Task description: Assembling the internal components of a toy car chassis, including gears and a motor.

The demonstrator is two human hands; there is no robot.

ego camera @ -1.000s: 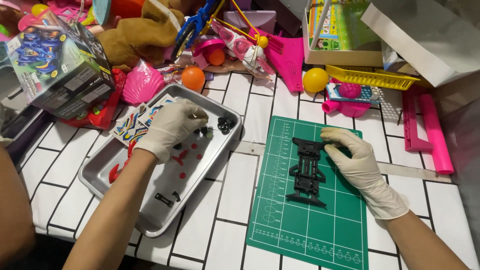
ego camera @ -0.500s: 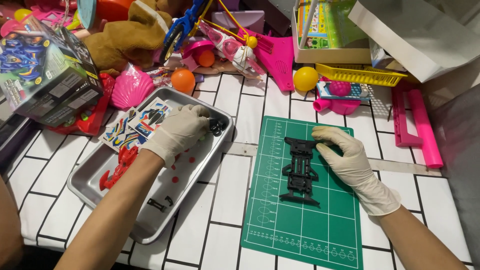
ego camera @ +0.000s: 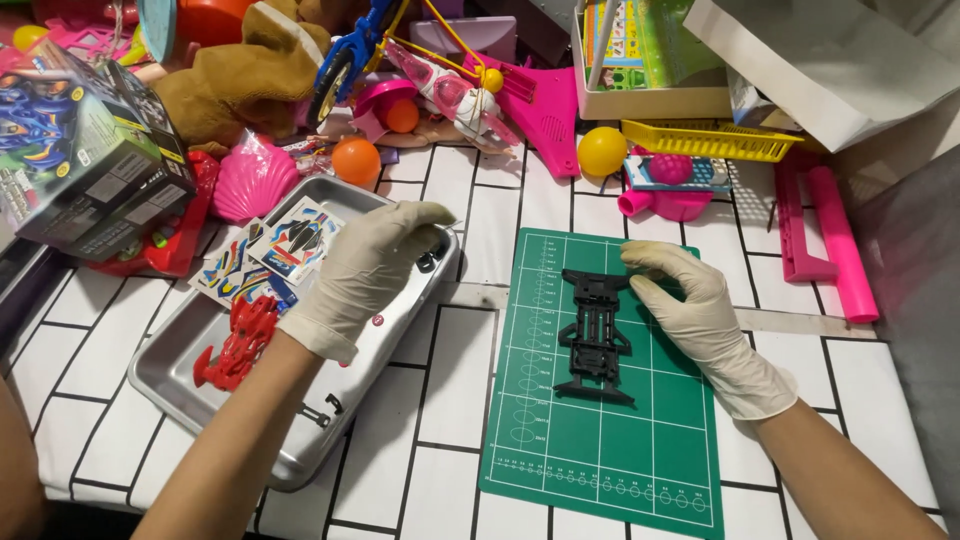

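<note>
While my right hand [ego camera: 700,320] rests on the green cutting mat [ego camera: 600,440], its gloved fingers curl loosely against the upper right corner of the black chassis [ego camera: 597,335], steadying it rather than pinching it. The chassis lies flat near the middle of the mat, with its long axis running from the mat's far edge toward its near edge, tilted only slightly. So the part sits just left of my right hand and touching it, and that hand is clearly the nearer one.

My left hand [ego camera: 365,270] is well apart from the mat, off its left side, palm down over the far end of the metal tray [ego camera: 300,450]. Its fingers bend toward small dark parts [ego camera: 430,262] at the tray's far right corner; I cannot tell whether they hold one. Also in the tray, farther left of the mat, lie a red plastic piece [ego camera: 235,345] and a sticker sheet [ego camera: 270,250].
</note>
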